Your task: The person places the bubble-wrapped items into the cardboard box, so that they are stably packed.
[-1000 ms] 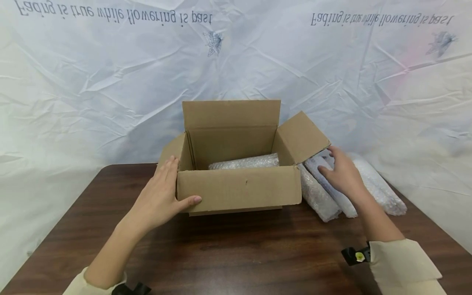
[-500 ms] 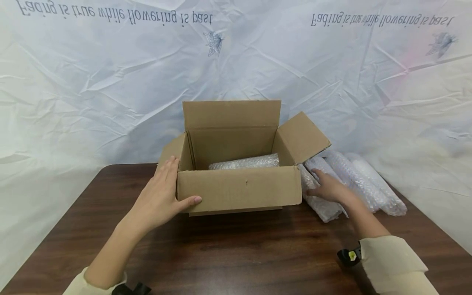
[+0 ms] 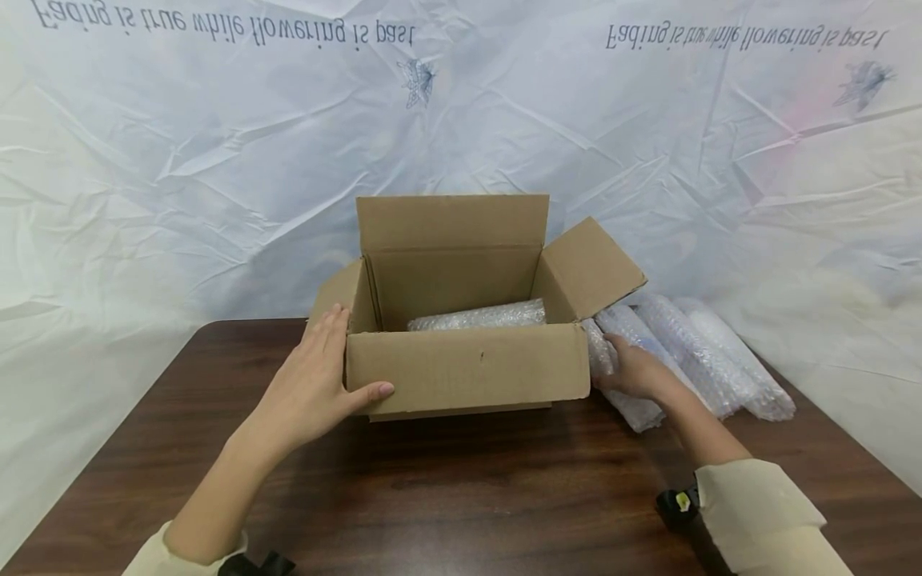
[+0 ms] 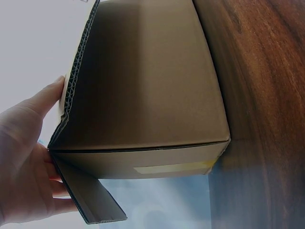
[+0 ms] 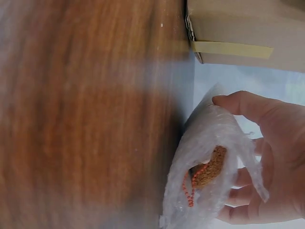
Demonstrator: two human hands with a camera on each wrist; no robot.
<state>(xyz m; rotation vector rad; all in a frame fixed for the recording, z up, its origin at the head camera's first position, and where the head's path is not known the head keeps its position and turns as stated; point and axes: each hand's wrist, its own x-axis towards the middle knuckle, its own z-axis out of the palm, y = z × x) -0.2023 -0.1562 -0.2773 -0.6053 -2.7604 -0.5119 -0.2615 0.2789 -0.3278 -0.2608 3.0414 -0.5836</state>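
Note:
My left hand [image 3: 310, 380] rests against the near left corner of an open cardboard box [image 3: 468, 368]. Its fingers lie straight along the left flap, and the thumb touches the front flap. Inside the box lies a bubble-wrapped roll [image 3: 479, 317], partly hidden by the front wall. Right of the box, my right hand [image 3: 635, 372] grips another bubble-wrapped roll [image 3: 637, 414], thumb on one side and fingers on the other. The right wrist view shows this wrap's open end, with a rough brown cork-like piece [image 5: 211, 169] and a string of orange beads [image 5: 189, 193] inside.
Several more bubble-wrapped rolls [image 3: 720, 360] lie side by side to the right of my right hand. The box's right flap [image 3: 594, 268] sticks out above their far ends. A pale printed sheet [image 3: 461, 144] hangs behind the dark wooden table [image 3: 446, 496].
My right hand has come down and left from beside the right flap to the nearest bubble-wrapped roll and closed round it. The left hand and the box have stayed in place.

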